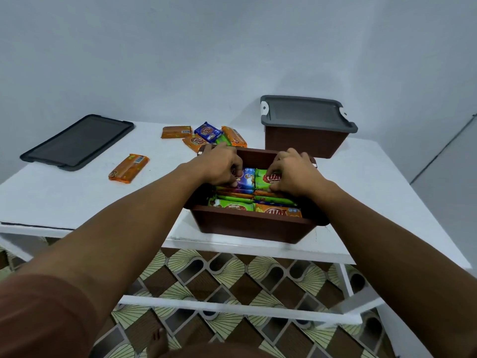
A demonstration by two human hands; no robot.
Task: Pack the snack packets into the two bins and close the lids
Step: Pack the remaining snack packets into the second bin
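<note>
Pinching packed foil packets [258, 200] in the nearly full brown plastic bin [253, 228], left hand [219, 164] and right hand [294, 171] leave loose foil packets [196, 142] at eleven o'clock (grey-lidded bin [304, 140] at one o'clock: shut).

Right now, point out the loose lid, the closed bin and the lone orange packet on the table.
loose lid [77, 142], head view, centre of its dark panel.
closed bin [302, 140], head view, brown front wall under the grey lid.
lone orange packet [129, 167], head view, middle of its wrapper.
</note>
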